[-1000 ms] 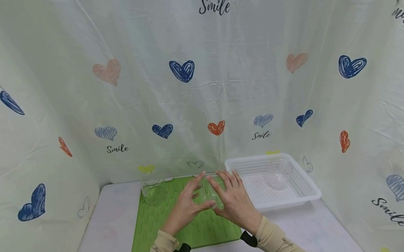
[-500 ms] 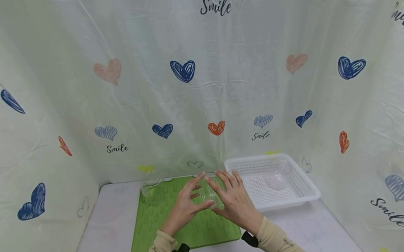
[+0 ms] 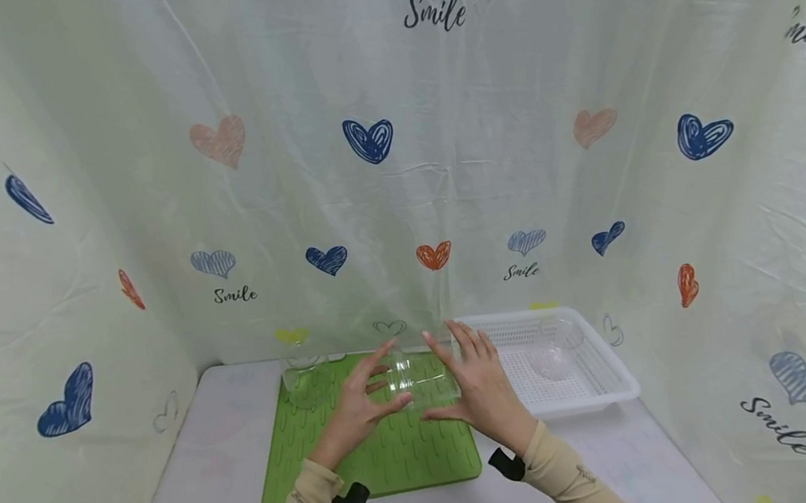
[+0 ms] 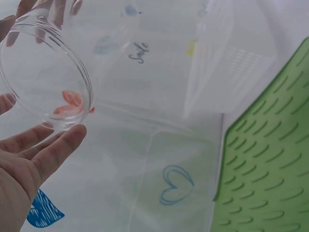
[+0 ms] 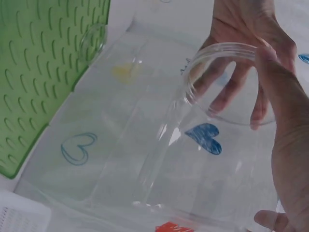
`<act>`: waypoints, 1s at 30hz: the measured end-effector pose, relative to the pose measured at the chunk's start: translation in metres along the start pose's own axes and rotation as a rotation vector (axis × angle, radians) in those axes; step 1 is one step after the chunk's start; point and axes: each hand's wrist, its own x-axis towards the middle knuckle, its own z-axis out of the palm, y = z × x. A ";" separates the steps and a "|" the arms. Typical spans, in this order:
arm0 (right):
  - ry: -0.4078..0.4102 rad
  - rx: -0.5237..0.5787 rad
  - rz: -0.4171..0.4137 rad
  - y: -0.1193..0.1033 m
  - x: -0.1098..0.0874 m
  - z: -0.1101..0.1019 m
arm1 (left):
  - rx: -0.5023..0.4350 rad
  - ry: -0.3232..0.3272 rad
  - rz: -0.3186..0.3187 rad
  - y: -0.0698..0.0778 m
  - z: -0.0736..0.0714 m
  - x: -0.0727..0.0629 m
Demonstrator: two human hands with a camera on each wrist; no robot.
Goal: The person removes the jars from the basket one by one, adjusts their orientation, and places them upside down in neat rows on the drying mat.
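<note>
Both your hands hold one clear threaded jar (image 3: 426, 379), each grasp fairly wide; can't tell how firmly. Head view: your L hand (image 3: 356, 404) is at the jar's ridged mouth end, your R hand (image 3: 483, 384) at the other end, thumb and fingers well spread. Jar's tipped on its side, approx. over the far R part of the green drying mat (image 3: 391, 463). Another clear vessel (image 3: 306, 387) is at the mat's far L corner. Just R of the mat you've got a white perforated plastic basket (image 3: 580, 402) w/ a clear container (image 3: 555, 354) in it. White tabletop (image 3: 211, 468) lies under the mat; a curtain (image 3: 448, 187) w/ hearts & "Smile" hangs behind it.

L wrist view: your L fingertips touch the jar's rim, and more fingers show thru the clear wall. Jar's well apart from the mat; an orange heart on the curtain shows thru it.

R wrist view: your R thumb (image 5: 280, 92) is at the ridged rim; your L fingers show thru the mouth. Jar's up off the mat; a basket corner shows near the mat's edge.
</note>
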 end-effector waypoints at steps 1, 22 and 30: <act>-0.006 0.019 0.012 0.001 0.001 -0.001 | -0.002 0.005 0.001 0.000 -0.001 0.000; -0.074 0.813 0.423 0.009 0.004 -0.023 | 0.001 0.020 -0.034 0.040 -0.017 -0.004; -0.143 0.955 0.535 0.026 -0.010 0.006 | 0.024 0.017 -0.018 0.040 -0.017 -0.004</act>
